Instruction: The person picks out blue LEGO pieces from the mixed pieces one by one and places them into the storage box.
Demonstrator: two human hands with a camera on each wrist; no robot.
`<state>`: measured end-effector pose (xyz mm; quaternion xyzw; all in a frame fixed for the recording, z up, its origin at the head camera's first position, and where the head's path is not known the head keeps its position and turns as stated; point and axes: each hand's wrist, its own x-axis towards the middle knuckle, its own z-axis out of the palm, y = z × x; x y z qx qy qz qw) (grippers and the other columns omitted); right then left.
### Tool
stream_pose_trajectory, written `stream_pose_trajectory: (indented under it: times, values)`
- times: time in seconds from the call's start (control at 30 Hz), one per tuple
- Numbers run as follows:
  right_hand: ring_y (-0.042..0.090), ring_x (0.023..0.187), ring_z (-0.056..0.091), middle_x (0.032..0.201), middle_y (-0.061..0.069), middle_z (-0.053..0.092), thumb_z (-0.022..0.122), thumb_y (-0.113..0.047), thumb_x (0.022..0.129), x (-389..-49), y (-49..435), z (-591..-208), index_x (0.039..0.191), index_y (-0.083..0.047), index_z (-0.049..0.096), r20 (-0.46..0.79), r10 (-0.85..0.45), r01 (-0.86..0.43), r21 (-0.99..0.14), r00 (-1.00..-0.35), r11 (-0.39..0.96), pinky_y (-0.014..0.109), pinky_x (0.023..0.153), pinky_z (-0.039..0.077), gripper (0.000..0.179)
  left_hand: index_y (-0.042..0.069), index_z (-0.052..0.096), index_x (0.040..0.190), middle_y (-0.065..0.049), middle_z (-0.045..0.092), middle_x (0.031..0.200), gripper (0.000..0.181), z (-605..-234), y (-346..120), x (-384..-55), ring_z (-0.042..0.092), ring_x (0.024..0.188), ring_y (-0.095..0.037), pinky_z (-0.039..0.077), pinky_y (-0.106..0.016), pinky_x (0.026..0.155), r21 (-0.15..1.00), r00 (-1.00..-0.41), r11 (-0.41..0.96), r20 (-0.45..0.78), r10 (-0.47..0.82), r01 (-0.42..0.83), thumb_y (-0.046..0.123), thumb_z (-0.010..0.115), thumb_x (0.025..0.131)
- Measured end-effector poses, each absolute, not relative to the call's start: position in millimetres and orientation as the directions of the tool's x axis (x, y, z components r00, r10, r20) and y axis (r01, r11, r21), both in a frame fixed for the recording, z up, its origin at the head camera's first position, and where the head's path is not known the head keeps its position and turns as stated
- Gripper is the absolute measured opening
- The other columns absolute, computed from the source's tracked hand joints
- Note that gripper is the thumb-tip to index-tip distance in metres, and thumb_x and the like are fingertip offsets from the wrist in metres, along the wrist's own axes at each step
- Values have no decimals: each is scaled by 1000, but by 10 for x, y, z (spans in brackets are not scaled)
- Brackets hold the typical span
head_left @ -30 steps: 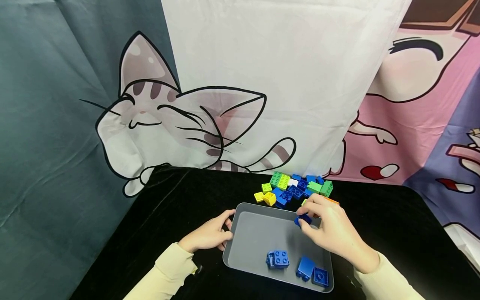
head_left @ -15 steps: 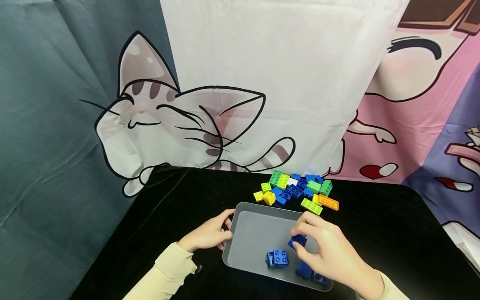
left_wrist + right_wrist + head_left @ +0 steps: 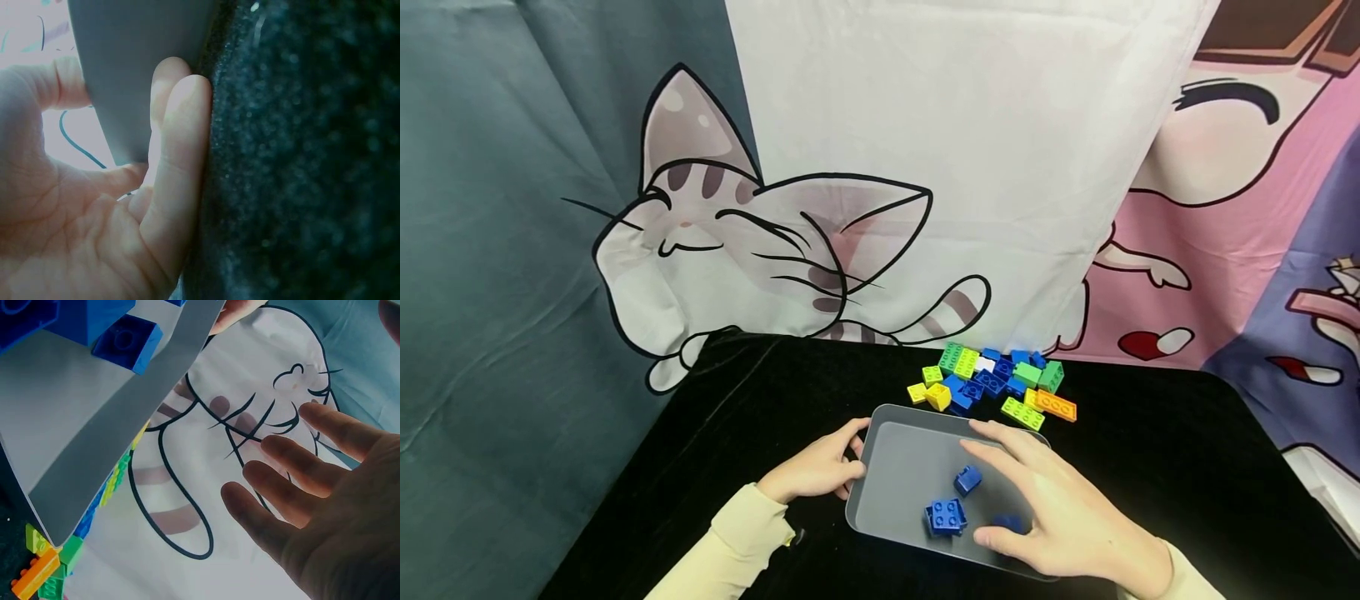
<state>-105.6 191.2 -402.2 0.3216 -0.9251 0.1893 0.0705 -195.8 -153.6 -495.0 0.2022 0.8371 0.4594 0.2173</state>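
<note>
Right fingers (image 3: 300, 462) apart above tray (image 3: 910, 454)

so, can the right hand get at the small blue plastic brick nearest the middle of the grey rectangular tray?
Likely yes: the right hand hovers empty over the tray, fingers spread, and nothing covers the small blue brick.

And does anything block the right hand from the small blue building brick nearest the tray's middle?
Nothing visible does: only bare gray tray shows between the right hand and the small blue building brick.
</note>
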Motion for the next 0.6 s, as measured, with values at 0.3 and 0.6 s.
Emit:
stream_pose_trajectory:
  times: [0.3,0.6]
  values:
    - [22,143,49,165,-9,37,68,-69,87,-1090,1922,-4056,155,-41,42,250,-577,-628,-297,-778,719,60,103,54,78,13,30,161,-8,57,110,76,-4974,-1537,-1962,71,67,-13,62,-30,57,853,-822,504,-189,537,133,11,59,91]
    - [24,141,52,163,-2,42,69,-68,87,-1195,1930,-4045,152,-35,49,256,-576,-629,-271,-777,728,57,105,54,76,12,30,161,-7,57,110,75,-4986,-1542,-1976,72,67,-13,62,-31,57,852,-822,506,-188,538,137,12,58,91]
